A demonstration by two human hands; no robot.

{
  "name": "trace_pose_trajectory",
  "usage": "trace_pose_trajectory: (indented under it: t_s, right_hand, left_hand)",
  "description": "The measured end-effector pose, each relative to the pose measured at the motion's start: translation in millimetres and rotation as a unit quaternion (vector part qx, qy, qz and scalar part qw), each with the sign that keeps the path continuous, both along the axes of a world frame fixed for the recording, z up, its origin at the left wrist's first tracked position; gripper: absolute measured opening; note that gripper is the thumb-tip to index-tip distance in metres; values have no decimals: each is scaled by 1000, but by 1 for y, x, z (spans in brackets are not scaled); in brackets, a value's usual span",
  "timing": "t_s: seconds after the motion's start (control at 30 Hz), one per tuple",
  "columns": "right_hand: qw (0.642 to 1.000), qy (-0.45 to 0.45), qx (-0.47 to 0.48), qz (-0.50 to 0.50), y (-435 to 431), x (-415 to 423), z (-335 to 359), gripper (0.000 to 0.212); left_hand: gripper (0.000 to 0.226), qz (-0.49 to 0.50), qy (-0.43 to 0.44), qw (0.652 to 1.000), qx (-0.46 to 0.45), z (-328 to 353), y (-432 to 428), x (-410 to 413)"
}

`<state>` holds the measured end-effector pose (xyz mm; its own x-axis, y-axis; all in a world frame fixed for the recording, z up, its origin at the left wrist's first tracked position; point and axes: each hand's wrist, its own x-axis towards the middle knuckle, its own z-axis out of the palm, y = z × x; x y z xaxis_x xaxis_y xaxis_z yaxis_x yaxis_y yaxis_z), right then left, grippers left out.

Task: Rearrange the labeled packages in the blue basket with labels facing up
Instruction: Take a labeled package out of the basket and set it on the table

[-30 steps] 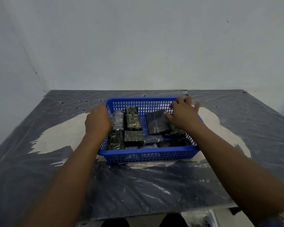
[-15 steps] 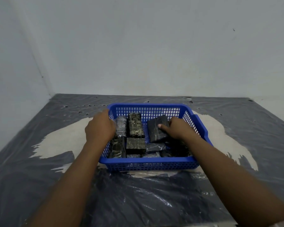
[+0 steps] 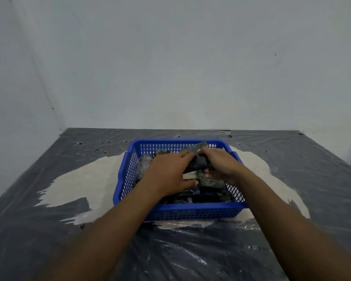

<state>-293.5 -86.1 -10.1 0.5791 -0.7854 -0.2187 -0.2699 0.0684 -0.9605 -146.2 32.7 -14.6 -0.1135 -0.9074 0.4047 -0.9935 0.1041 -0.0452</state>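
A blue basket (image 3: pixel 176 212) stands mid-table, holding several dark plastic-wrapped packages (image 3: pixel 211 182). Both hands are over the basket's middle. My left hand (image 3: pixel 168 175) and my right hand (image 3: pixel 221 165) grip one flat black package (image 3: pixel 198 159) between them, tilted up on edge above the others. A pale label (image 3: pixel 189 175) shows just under the lifted package, between the hands. The left hand covers the packages in the basket's left half.
The table (image 3: pixel 49 230) is covered in dark wrinkled plastic sheeting with worn pale patches around the basket. Plain walls close the table off at the back and left. The table's near edge is out of frame.
My left hand left the basket's left rim and moved in to the middle. Both hands have raised the flat black package and tipped it on edge. The camera tilted upward.
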Motion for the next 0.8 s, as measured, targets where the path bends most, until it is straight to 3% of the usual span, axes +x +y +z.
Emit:
trace_pose_trajectory:
  t_s: [0.1,0.17,0.23,0.3,0.4,0.47,0.53,0.6,0.7,0.73,0.8]
  right_hand:
    - [999,-28,16,10,9,-6,4,41]
    - [999,-42,-12,-16,14,-13,6,48]
    - [992,-23,-106,-68,17,-17,4,48]
    - [981,-12,-176,-86,20,-19,1,42]
    - [988,-44,-149,-21,30,-15,-1,42]
    - [988,-74,-138,11,37,-11,-1,33]
    - [984,-101,-144,26,43,-8,-2,25]
    - [981,-122,-145,31,50,-4,-2,21]
    - [978,-138,-154,34,61,3,-1,22]
    - [977,-138,-157,33,66,6,0,22]
    - [977,-137,-163,27,73,11,1,21]
  left_hand:
    - [46,28,27,998,-49,-1,0,-2]
    - [30,37,139,987,-70,-2,8,5]
    - [24,40,278,957,-71,-2,18,15]
    - [25,30,405,913,-48,0,30,26]
    - [28,-15,604,797,26,4,45,35]
    - [33,-21,658,751,45,6,54,39]
    - [42,-3,635,772,38,8,63,46]
    - [58,22,536,844,7,11,74,53]
    - [98,31,289,957,-20,13,86,63]
    - [119,47,218,975,-16,13,88,65]
    - [138,81,144,986,-34,13,91,68]
